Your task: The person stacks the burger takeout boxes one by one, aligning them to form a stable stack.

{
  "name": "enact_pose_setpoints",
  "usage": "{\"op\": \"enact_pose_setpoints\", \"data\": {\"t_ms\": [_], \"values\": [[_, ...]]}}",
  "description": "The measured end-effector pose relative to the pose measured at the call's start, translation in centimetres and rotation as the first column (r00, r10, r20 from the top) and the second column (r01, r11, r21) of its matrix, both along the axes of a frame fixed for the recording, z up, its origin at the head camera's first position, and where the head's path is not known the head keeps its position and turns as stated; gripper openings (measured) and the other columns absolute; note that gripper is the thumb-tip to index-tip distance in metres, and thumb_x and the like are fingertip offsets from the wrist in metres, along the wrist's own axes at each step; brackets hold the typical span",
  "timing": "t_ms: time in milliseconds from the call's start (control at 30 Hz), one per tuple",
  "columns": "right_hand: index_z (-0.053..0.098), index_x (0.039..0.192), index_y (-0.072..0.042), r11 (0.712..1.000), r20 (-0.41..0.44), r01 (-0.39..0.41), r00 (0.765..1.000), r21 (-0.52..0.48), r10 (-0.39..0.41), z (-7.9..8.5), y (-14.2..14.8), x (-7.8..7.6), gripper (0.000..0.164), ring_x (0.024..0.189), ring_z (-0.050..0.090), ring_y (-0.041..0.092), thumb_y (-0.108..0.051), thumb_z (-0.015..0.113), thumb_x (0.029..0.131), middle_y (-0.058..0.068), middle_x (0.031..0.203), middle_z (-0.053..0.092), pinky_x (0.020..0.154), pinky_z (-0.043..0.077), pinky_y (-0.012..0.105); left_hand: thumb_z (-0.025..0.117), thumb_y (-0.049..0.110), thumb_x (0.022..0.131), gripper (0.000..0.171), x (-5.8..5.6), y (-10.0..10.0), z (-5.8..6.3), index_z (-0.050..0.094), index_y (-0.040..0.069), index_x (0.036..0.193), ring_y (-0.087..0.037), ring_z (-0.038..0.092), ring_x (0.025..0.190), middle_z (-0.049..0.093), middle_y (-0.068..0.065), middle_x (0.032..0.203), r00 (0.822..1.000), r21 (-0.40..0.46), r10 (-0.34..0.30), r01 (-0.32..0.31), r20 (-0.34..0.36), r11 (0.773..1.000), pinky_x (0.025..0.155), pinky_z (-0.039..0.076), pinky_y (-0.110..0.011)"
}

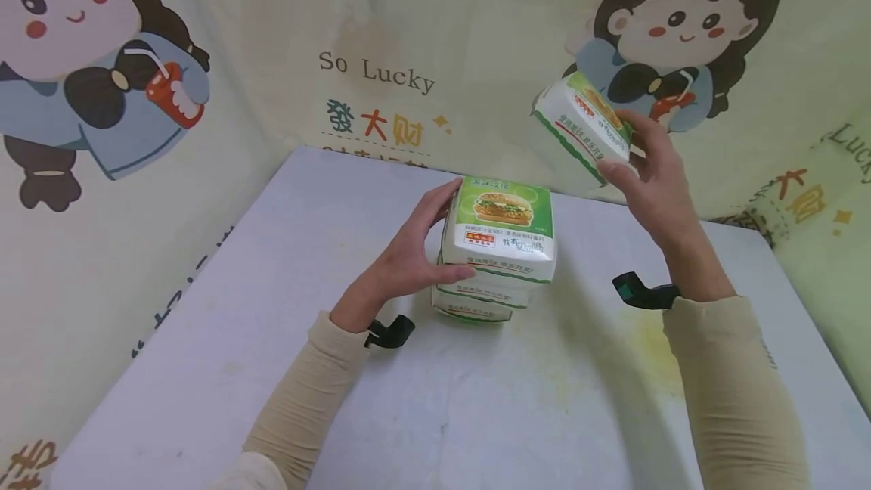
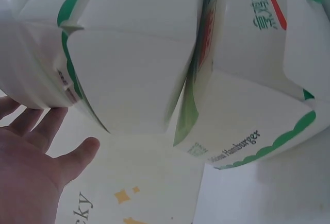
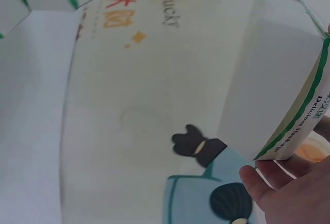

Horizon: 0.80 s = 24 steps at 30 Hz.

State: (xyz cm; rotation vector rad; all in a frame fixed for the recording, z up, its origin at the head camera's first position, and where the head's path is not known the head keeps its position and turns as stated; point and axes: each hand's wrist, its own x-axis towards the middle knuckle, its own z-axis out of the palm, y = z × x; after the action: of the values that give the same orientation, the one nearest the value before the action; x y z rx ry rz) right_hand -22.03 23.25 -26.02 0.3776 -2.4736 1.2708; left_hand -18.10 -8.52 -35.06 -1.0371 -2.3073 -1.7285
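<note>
Three white-and-green hamburger boxes stand stacked on the table. My left hand point(image 1: 415, 244) holds the left side of the top hamburger box point(image 1: 506, 221), thumb across the front and fingers toward the back edge. In the left wrist view its fingertips point(image 2: 54, 118) lie against that box, and a wedge-shaped gap shows between the lower boxes. Up to the right, my right hand point(image 1: 656, 176) grips another hamburger box point(image 1: 578, 127) by its right end, thumb in front. This box is tilted in the air, higher than the stack. Its blank white side point(image 3: 273, 74) shows in the right wrist view.
The white tabletop point(image 1: 367, 414) extends around the stack, with faint yellowish stains to the right. A printed cloth wall point(image 1: 476, 112) with cartoon figures rises behind and along both sides. A black wrist mount point(image 1: 391, 331) sits on each forearm.
</note>
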Motion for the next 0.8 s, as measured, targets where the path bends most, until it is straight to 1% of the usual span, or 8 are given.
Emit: {"op": "enact_pose_setpoints", "data": {"t_ms": [67, 133, 267, 333, 433, 567, 667, 800], "values": [[0.038, 0.150, -0.031, 1.000, -0.037, -0.026, 0.999, -0.015, 0.026, 0.7, -0.2, 0.6, 0.067, 0.128, 0.047, 0.026, -0.024, 0.068, 0.090, -0.005, 0.150, 0.040, 0.104, 0.050, 0.044, 0.084, 0.019, 0.075, 0.107, 0.0, 0.1, 0.0, 0.017, 0.027, 0.158, -0.010, 0.030, 0.145, 0.024, 0.007, 0.159, 1.000, 0.012, 0.000, 0.000, -0.016, 1.000, 0.121, 0.029, -0.040], [0.040, 0.149, -0.029, 0.998, -0.070, -0.056, 0.996, -0.027, 0.054, 1.2, -0.3, 1.1, 0.066, 0.124, 0.049, 0.025, -0.021, 0.068, 0.089, -0.004, 0.148, 0.042, 0.102, 0.052, 0.035, 0.084, 0.019, 0.074, 0.107, 0.1, 0.2, 0.1, 0.018, 0.026, 0.158, -0.010, 0.031, 0.145, 0.025, 0.006, 0.159, 1.000, 0.027, -0.003, 0.004, -0.030, 1.000, 0.121, 0.030, -0.040], [0.043, 0.148, -0.025, 0.991, -0.110, -0.120, 0.987, -0.053, 0.114, 2.2, -0.8, 2.3, 0.066, 0.119, 0.050, 0.024, -0.014, 0.066, 0.087, -0.001, 0.145, 0.045, 0.094, 0.053, 0.022, 0.082, 0.023, 0.076, 0.104, 0.3, 0.3, 0.2, 0.018, 0.025, 0.158, -0.012, 0.032, 0.145, 0.026, 0.004, 0.159, 0.999, 0.048, -0.018, 0.019, -0.028, 0.999, 0.121, 0.028, -0.041], [0.044, 0.148, -0.023, 0.986, -0.132, -0.161, 0.979, -0.050, 0.153, 2.6, -1.1, 2.9, 0.068, 0.119, 0.050, 0.025, -0.012, 0.066, 0.085, 0.000, 0.145, 0.045, 0.092, 0.053, 0.020, 0.082, 0.026, 0.077, 0.103, 0.3, 0.3, 0.2, 0.018, 0.025, 0.158, -0.012, 0.031, 0.145, 0.026, 0.004, 0.159, 0.999, 0.050, -0.028, 0.029, -0.023, 0.998, 0.122, 0.027, -0.041], [0.045, 0.147, -0.020, 0.970, -0.168, -0.239, 0.958, -0.033, 0.230, 3.1, -1.7, 3.6, 0.071, 0.119, 0.050, 0.027, -0.007, 0.066, 0.081, 0.000, 0.147, 0.044, 0.092, 0.054, 0.020, 0.082, 0.032, 0.079, 0.102, 0.3, 0.3, 0.1, 0.018, 0.027, 0.158, -0.012, 0.030, 0.146, 0.025, 0.005, 0.160, 0.999, 0.042, -0.040, 0.040, -0.016, 0.998, 0.122, 0.027, -0.042], [0.048, 0.146, -0.016, 0.943, -0.192, -0.333, 0.925, -0.001, 0.327, 3.6, -2.5, 4.3, 0.072, 0.126, 0.044, 0.027, -0.004, 0.066, 0.077, 0.001, 0.149, 0.043, 0.100, 0.049, 0.023, 0.080, 0.043, 0.079, 0.102, 0.2, 0.3, 0.0, 0.017, 0.028, 0.158, -0.011, 0.029, 0.146, 0.025, 0.007, 0.159, 0.999, 0.050, -0.054, 0.054, -0.010, 0.997, 0.121, 0.027, -0.044], [0.050, 0.145, -0.015, 0.930, -0.183, -0.367, 0.913, 0.015, 0.363, 3.7, -2.9, 4.7, 0.073, 0.131, 0.039, 0.025, -0.003, 0.068, 0.075, 0.002, 0.148, 0.044, 0.104, 0.045, 0.026, 0.078, 0.053, 0.078, 0.104, 0.2, 0.3, 0.0, 0.016, 0.027, 0.158, -0.011, 0.027, 0.146, 0.025, 0.008, 0.158, 0.997, 0.061, -0.070, 0.071, -0.007, 0.996, 0.121, 0.027, -0.044], [0.051, 0.145, -0.019, 0.924, -0.155, -0.373, 0.911, 0.079, 0.381, 3.7, -3.0, 5.1, 0.077, 0.130, 0.040, 0.023, -0.004, 0.072, 0.073, 0.000, 0.149, 0.043, 0.100, 0.047, 0.021, 0.075, 0.059, 0.077, 0.106, 0.1, 0.3, 0.0, 0.014, 0.029, 0.158, -0.009, 0.024, 0.148, 0.023, 0.009, 0.158, 0.996, 0.063, -0.093, 0.092, 0.009, 0.994, 0.122, 0.026, -0.044]]}}
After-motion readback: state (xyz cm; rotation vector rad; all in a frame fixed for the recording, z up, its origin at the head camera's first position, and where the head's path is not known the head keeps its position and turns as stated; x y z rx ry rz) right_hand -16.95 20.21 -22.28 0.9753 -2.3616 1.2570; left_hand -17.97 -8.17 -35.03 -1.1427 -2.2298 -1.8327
